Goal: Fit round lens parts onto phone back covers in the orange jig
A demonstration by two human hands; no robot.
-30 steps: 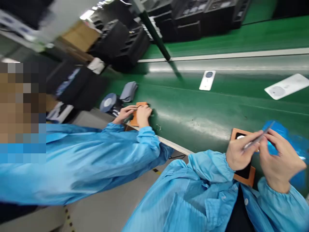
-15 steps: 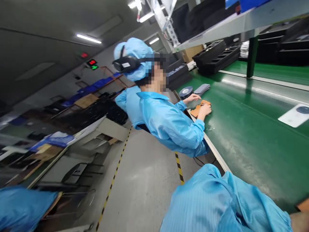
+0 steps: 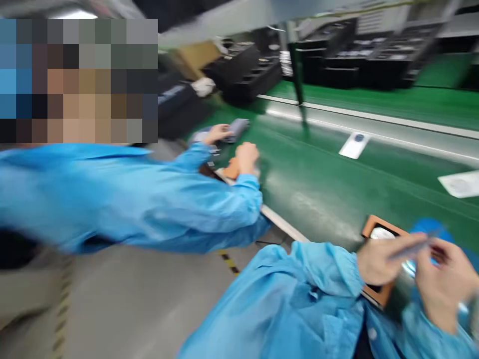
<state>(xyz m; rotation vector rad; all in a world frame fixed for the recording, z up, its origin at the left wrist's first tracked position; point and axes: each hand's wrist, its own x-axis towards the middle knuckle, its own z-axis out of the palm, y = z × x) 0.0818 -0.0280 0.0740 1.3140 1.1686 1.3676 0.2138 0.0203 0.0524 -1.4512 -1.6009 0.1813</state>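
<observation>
Left hand (image 3: 377,263) clamps slim grey piece (image 3: 408,249) above orange holder (image 3: 387,295) at green surface's (image 3: 318,199) near edge, right hand (image 3: 446,285) at its far end, finger grip too blurred to tell; work seems midway, piece not yet set down, white panels (image 3: 354,146) untouched farther back.
</observation>
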